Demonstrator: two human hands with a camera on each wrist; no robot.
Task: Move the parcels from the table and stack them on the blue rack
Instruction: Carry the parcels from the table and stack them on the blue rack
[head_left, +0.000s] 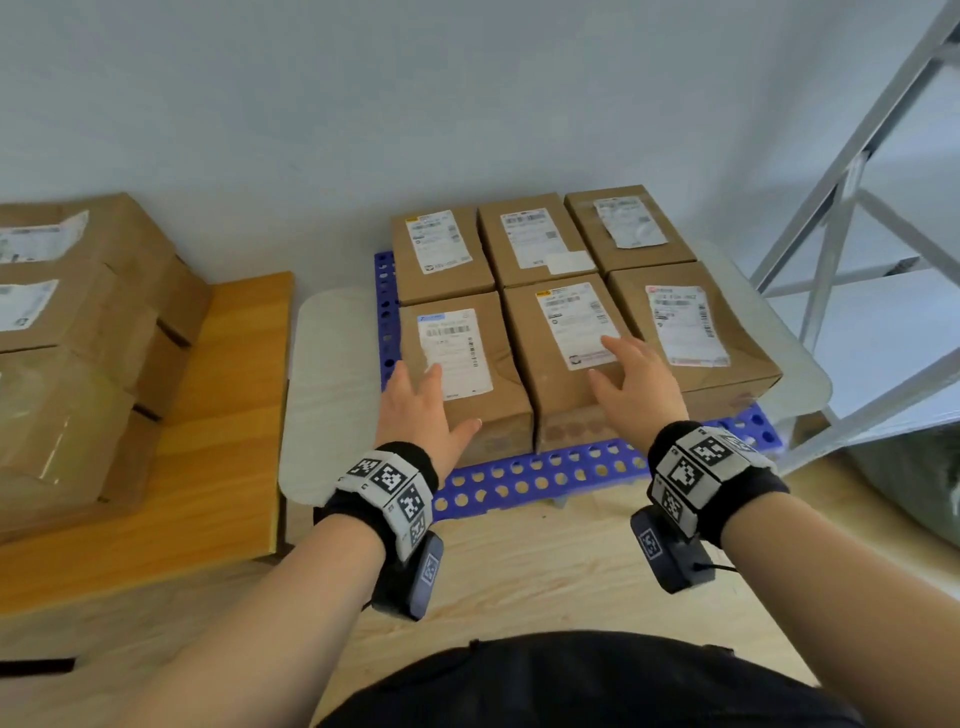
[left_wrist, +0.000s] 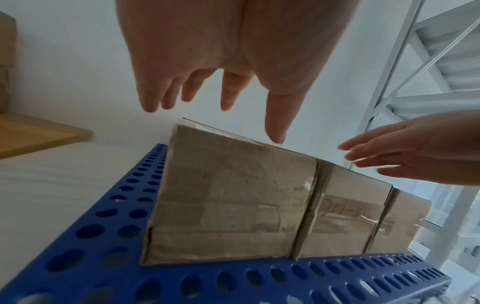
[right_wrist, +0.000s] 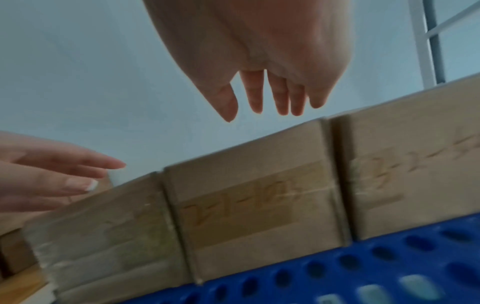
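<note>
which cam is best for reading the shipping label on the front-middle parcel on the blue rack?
Head view: it looks down on the front-middle parcel, so the label on top shows, though the right hand covers its near corner. Both wrist views sit low and show only that parcel's taped front face, no label.

No legible text. Shipping labels (head_left: 454, 349) on the parcels (head_left: 566, 332) atop the blue rack (head_left: 524, 475): barcodes and print are too blurred to read. Handwritten marks under the tape on the middle parcel's front face (right_wrist: 249, 205) above the rack's near edge: unreadable. The wristbands (head_left: 387, 480) carry square black-and-white marker codes, no words.
</note>
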